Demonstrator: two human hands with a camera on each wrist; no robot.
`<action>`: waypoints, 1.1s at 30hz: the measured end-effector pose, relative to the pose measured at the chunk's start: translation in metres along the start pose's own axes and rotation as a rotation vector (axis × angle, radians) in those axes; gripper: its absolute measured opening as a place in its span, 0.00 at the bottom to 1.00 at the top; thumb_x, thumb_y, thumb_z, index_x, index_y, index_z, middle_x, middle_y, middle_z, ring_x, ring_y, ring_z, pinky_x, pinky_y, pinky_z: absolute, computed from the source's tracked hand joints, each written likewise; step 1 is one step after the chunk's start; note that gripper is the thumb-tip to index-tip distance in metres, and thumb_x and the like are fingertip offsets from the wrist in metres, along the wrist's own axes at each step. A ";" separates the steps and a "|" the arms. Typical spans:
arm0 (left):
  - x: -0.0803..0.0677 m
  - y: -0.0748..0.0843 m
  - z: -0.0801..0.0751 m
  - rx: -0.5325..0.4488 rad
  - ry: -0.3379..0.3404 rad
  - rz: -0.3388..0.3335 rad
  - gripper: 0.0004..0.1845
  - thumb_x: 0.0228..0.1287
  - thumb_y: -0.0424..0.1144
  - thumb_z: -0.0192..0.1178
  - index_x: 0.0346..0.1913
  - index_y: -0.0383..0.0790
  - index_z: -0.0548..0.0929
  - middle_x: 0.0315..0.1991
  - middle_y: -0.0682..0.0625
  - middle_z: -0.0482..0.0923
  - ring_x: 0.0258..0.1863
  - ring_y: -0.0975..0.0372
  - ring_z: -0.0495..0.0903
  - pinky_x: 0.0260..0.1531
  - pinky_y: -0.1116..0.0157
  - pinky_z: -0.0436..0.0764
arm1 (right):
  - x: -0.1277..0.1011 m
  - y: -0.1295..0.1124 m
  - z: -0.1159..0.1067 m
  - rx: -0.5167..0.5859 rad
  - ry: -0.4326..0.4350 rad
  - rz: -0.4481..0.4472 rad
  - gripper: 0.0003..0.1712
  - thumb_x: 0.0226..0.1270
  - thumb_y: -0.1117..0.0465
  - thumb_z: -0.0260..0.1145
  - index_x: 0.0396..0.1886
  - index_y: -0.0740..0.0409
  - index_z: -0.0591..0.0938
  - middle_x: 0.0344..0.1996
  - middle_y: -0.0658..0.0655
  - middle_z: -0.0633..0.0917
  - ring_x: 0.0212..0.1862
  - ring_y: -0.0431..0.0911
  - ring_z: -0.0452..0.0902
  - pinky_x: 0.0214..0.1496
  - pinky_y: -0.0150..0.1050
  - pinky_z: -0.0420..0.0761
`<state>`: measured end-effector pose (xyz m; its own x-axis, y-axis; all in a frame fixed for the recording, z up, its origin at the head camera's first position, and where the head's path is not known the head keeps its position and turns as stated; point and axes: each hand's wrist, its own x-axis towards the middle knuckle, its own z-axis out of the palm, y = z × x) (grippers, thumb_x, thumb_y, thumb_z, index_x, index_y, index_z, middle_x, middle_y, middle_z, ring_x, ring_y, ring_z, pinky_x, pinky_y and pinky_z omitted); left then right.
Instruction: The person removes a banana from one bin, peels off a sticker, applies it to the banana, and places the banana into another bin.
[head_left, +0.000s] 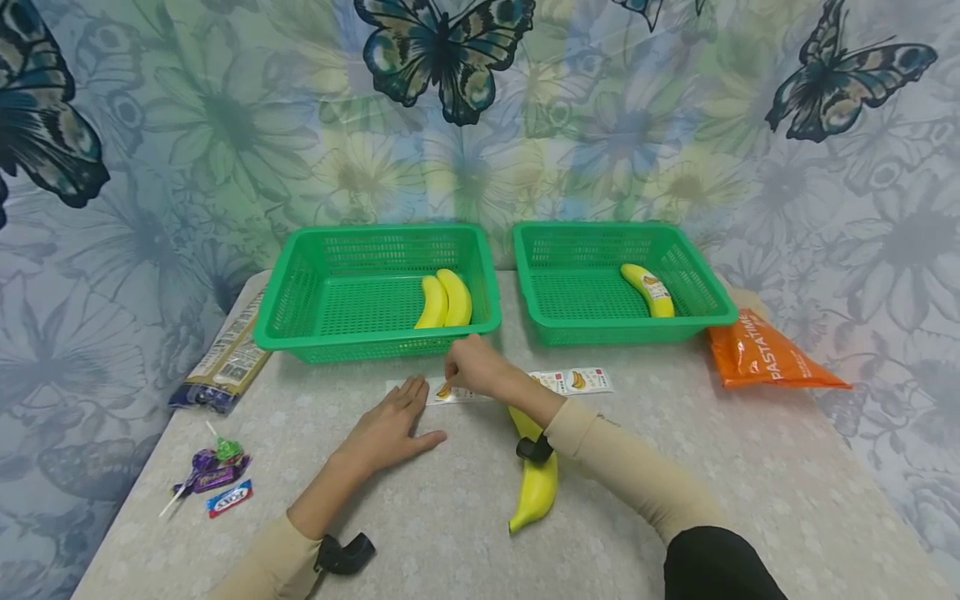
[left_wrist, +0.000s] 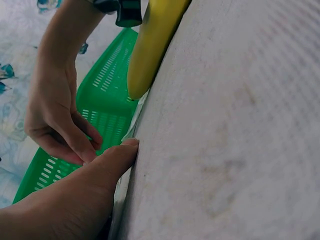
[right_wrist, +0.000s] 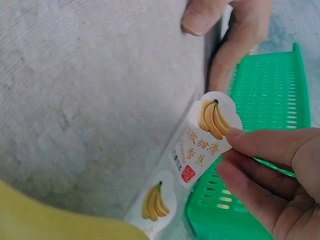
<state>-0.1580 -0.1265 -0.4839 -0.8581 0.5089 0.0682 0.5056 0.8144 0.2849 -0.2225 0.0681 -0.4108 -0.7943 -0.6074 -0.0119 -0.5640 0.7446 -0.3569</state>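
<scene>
My left hand [head_left: 393, 421] lies flat on the table, its straight fingers pressing the left end of a white sticker strip [head_left: 577, 381]. My right hand [head_left: 457, 371] pinches a banana sticker [right_wrist: 207, 135] between thumb and forefinger, and the sticker is lifted partly off the strip. Another sticker [right_wrist: 155, 200] stays on the strip below it. A loose yellow banana [head_left: 534, 487] lies on the table under my right forearm. The left green basket [head_left: 300, 283] holds two bananas [head_left: 444, 302]. The right green basket [head_left: 712, 292] holds one banana [head_left: 648, 289] with a sticker on it.
An orange snack packet [head_left: 765, 357] lies right of the right basket. A clear wrapped packet [head_left: 225, 358] lies at the table's left edge, with sweets and a lollipop [head_left: 217, 471] in front of it. A butterfly-print cloth hangs behind the table.
</scene>
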 end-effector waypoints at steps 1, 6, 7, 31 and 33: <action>0.000 0.000 0.000 0.000 0.002 0.004 0.48 0.62 0.66 0.57 0.71 0.28 0.63 0.73 0.35 0.59 0.74 0.45 0.60 0.70 0.49 0.66 | -0.002 0.000 -0.002 0.004 0.002 0.000 0.06 0.59 0.65 0.71 0.24 0.56 0.90 0.23 0.49 0.88 0.28 0.38 0.79 0.36 0.32 0.81; 0.001 0.000 0.001 0.005 0.004 0.015 0.49 0.62 0.65 0.57 0.70 0.27 0.64 0.73 0.34 0.60 0.74 0.46 0.60 0.72 0.50 0.64 | -0.015 0.004 -0.010 0.052 0.019 0.002 0.05 0.60 0.62 0.72 0.26 0.55 0.90 0.25 0.49 0.89 0.29 0.38 0.81 0.35 0.31 0.81; 0.001 0.000 0.001 0.005 0.002 0.015 0.49 0.62 0.65 0.57 0.71 0.27 0.64 0.73 0.34 0.60 0.74 0.46 0.60 0.72 0.50 0.63 | -0.017 0.005 -0.012 0.064 0.025 0.005 0.05 0.60 0.62 0.72 0.26 0.55 0.90 0.25 0.49 0.89 0.28 0.38 0.81 0.33 0.30 0.81; 0.006 0.014 -0.008 0.101 0.092 0.072 0.56 0.55 0.66 0.63 0.73 0.26 0.58 0.75 0.34 0.55 0.75 0.45 0.56 0.73 0.44 0.57 | -0.062 0.017 -0.047 0.192 0.167 0.104 0.04 0.61 0.57 0.72 0.30 0.51 0.90 0.27 0.47 0.90 0.27 0.33 0.80 0.31 0.28 0.78; 0.008 0.025 -0.009 0.025 0.056 0.073 0.57 0.55 0.67 0.63 0.74 0.27 0.55 0.76 0.35 0.52 0.76 0.46 0.53 0.74 0.45 0.56 | -0.067 0.016 -0.049 0.204 0.172 0.114 0.05 0.61 0.57 0.72 0.31 0.52 0.90 0.27 0.47 0.90 0.27 0.33 0.80 0.30 0.27 0.78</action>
<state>-0.1527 -0.1046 -0.4675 -0.8220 0.5517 0.1414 0.5688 0.7826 0.2531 -0.1896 0.1346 -0.3702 -0.8865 -0.4539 0.0900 -0.4257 0.7237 -0.5432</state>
